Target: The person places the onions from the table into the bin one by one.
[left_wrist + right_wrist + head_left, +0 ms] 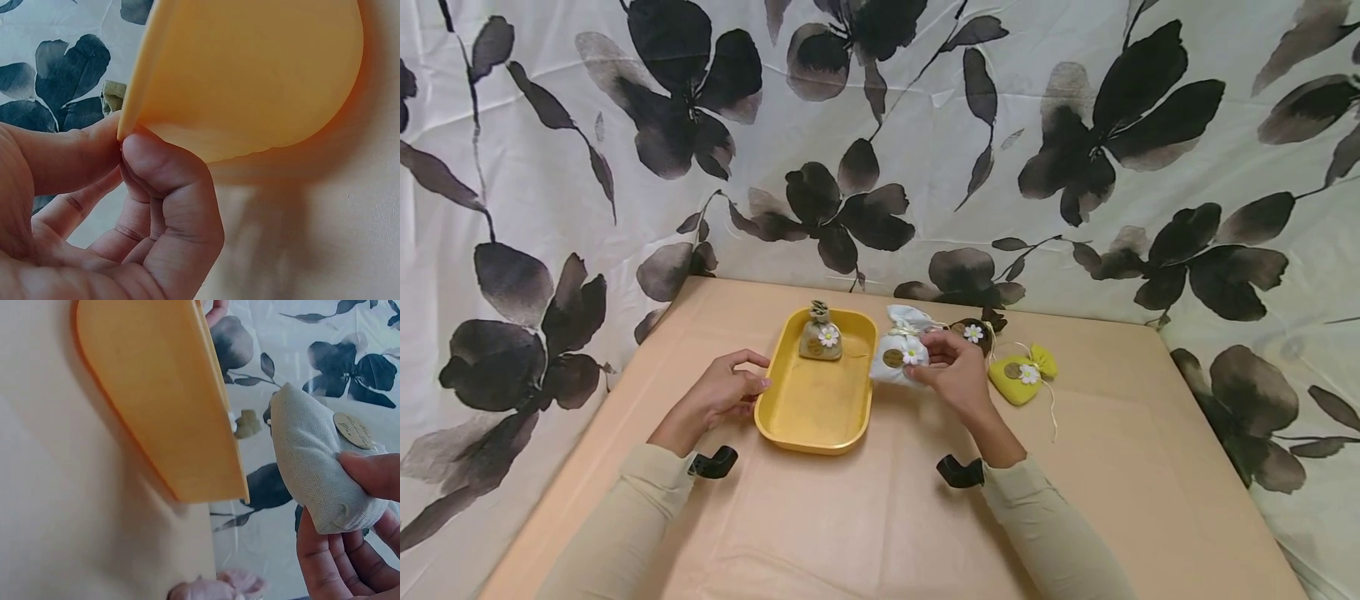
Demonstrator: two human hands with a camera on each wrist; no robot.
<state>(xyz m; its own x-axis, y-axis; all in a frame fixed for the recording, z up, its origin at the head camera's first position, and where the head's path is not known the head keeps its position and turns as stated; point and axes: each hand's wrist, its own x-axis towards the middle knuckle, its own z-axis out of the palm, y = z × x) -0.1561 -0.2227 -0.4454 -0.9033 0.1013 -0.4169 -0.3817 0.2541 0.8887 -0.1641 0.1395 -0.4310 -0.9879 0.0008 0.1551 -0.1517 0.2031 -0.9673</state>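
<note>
A yellow tray [816, 408] stands on the table, with a small olive-beige drawstring pouch [821, 340] upright at its far end. My left hand [726, 387] pinches the tray's left rim between thumb and curled forefinger, as the left wrist view shows. With my right hand [955, 371] I grip a white drawstring pouch [895, 350], raised beside the tray's right rim. This pouch bears a round brown tag and a white daisy; in the right wrist view, the thumb presses its tagged face while the fingers support its other side.
Beyond my right hand lies a dark brown pouch [976, 332], partly hidden by that hand. Farther right is a yellow-green pouch [1024, 375] with a loose cord. The peach table [880, 525] ends at a floral cloth [962, 208] behind.
</note>
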